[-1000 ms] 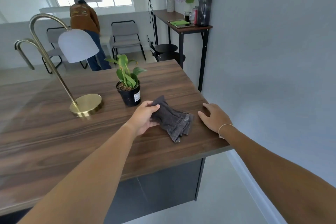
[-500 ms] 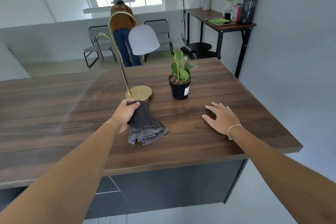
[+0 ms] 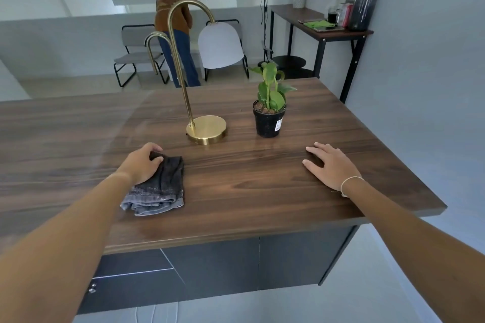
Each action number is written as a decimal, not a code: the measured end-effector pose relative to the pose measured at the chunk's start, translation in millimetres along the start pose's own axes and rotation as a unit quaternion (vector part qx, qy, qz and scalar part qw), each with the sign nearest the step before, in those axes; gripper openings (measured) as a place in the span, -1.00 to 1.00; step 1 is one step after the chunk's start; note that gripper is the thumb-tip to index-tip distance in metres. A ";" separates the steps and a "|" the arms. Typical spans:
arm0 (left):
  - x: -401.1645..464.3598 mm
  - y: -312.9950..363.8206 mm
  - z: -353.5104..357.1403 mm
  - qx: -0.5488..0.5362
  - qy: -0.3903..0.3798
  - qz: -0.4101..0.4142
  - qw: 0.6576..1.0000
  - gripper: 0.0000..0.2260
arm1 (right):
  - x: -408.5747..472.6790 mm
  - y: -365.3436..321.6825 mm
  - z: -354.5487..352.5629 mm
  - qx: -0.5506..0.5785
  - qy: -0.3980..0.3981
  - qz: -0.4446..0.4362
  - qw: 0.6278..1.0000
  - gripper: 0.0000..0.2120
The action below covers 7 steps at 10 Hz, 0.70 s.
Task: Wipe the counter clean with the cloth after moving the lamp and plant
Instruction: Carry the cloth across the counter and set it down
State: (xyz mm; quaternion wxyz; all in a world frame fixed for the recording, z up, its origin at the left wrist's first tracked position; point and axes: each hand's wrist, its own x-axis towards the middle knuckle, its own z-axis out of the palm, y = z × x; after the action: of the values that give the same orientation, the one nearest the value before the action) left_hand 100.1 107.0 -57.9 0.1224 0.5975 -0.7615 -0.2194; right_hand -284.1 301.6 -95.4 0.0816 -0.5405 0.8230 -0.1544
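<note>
Wooden counter held lamp and plant; left hand gripped the cloth for wiping, right hand lay flat, empty, bracing.

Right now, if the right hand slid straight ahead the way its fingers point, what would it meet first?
Probably the plant pot. The right hand lies flat on the counter, fingers angled forward-left toward it; depth is unclear, so it might pass just beside it.
</note>
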 end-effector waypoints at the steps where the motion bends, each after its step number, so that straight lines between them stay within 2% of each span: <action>1: -5.1 4.2 0.6 0.140 0.065 0.025 0.988 -0.62 | -0.6 -0.2 -0.3 0.004 0.003 0.001 1.000 -0.51; 2: -16.5 18.3 11.7 0.162 0.125 0.047 0.978 -0.60 | -1.0 -0.6 -0.4 0.009 0.006 0.002 1.000 -0.51; 3: -21.0 32.7 30.3 0.127 0.097 0.076 0.984 -0.56 | -0.7 0.0 -0.5 0.006 0.004 0.000 1.000 -0.51; 4: -25.8 38.4 50.5 0.154 0.030 0.061 0.986 -0.48 | -0.5 0.9 0.4 0.006 0.005 -0.002 1.000 -0.51; 5: -30.3 35.0 61.2 0.230 0.002 0.061 0.971 -0.44 | -1.0 0.6 -0.1 0.003 0.004 -0.004 1.000 -0.51; 7: -32.4 38.1 60.7 0.253 0.010 0.061 0.965 -0.45 | -2.2 -0.4 -0.7 -0.002 0.003 -0.005 1.000 -0.51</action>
State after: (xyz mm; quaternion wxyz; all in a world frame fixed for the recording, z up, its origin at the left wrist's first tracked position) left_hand 48.5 156.9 -90.1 -0.0120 0.5638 -0.8258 -0.0054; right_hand -283.1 303.6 -94.7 0.0773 -0.5443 0.8208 -0.1552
